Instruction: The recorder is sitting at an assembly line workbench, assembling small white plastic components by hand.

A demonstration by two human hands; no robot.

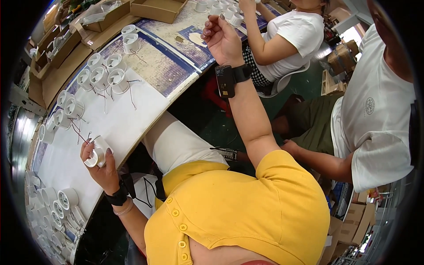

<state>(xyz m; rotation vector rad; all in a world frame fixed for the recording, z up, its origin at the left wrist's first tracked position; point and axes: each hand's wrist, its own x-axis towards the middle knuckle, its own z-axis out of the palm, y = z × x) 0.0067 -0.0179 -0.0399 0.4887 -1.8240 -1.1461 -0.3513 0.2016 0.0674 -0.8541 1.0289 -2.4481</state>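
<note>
My left hand is closed round a white round plastic housing above the near part of the table. Thin wires stand up by its fingers. My right hand is raised beyond the table's edge, palm showing and fingers loosely bent, with nothing visible in it. Several similar white housings stand in groups along the white sheet, thin reddish wires trailing from some of them. More white round parts are crowded at the lower left, some with dark vent-like ends.
Open cardboard boxes line the table's far side. A seated co-worker in a white shirt works at the far end, near more white housings. Another person in a white shirt is close on my right. Cartons stand behind.
</note>
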